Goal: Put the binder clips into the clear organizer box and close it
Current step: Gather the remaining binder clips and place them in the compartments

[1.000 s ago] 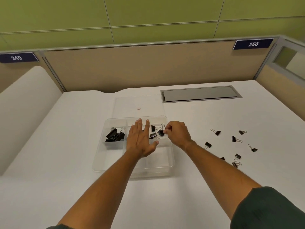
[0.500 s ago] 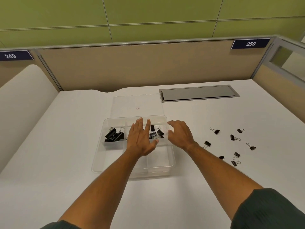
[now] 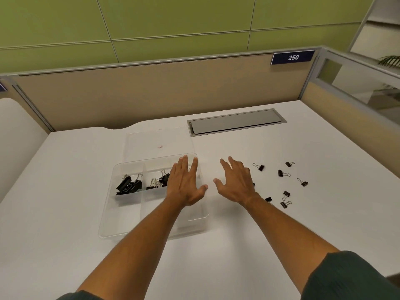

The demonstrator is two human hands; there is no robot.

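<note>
left hand (image 3: 185,184) spread flat over clear organizer box (image 3: 121,213) at centre, right hand (image 3: 236,182) spread empty, loose binder clips (image 3: 283,173) on desk (image 3: 65,245) at right.

You're at an office cubicle. Tan partition (image 3: 151,94), numbered plate "250" (image 3: 293,57), white table (image 3: 303,224) with grey cable hatch (image 3: 236,121).

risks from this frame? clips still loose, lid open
1. The loose binder clips lie scattered right of the right hand; one by the wrist may get swept or missed.
2. The left hand rests over the organizer box, blocking the right-hand compartment for drops.
3. Clip handles in the filled compartments stick up and might stop the lid, lying flat behind, from closing.
</note>
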